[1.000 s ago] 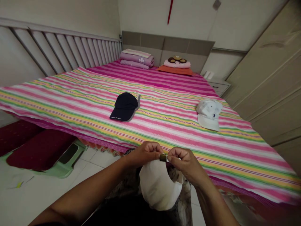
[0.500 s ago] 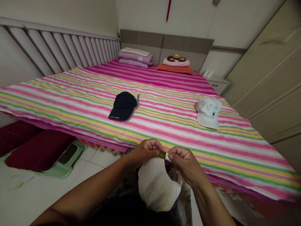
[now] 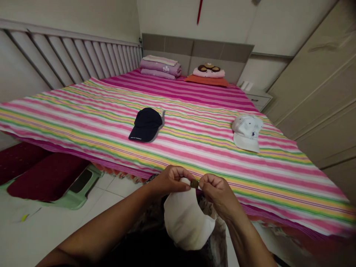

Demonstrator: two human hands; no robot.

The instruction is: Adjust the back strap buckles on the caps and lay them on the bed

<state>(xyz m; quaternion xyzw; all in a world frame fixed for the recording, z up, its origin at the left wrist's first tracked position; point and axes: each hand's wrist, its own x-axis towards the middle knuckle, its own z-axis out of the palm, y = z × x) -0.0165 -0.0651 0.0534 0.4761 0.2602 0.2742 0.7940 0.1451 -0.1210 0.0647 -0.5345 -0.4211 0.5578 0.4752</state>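
A cream baseball cap [image 3: 185, 218] hangs between my hands in front of my lap, its back strap uppermost. My left hand [image 3: 176, 180] pinches the strap's left part, thumb and forefinger beside a brass-coloured buckle [image 3: 194, 183]. Just right of the buckle, my right hand [image 3: 215, 187] pinches the strap's other end with fingers curled. The cap's crown faces me, and its brim is not distinguishable. On the bed beyond, a navy baseball cap [image 3: 147, 124] lies to the left and a white baseball cap [image 3: 247, 131] with a small dark logo to the right.
A striped sheet [image 3: 189, 135] covers the bed in front of me. Folded purple bedding [image 3: 160, 68] and an orange pillow [image 3: 207, 80] sit by the headboard [image 3: 178, 48]. Red-topped stools [image 3: 50, 178] stand at the left, a nightstand [image 3: 257, 98] at the right back.
The buckle has shifted slightly right along the strap, towards my right hand's fingertips. A white piece of strap now shows by my left fingers. Both hands stay nearly in place.
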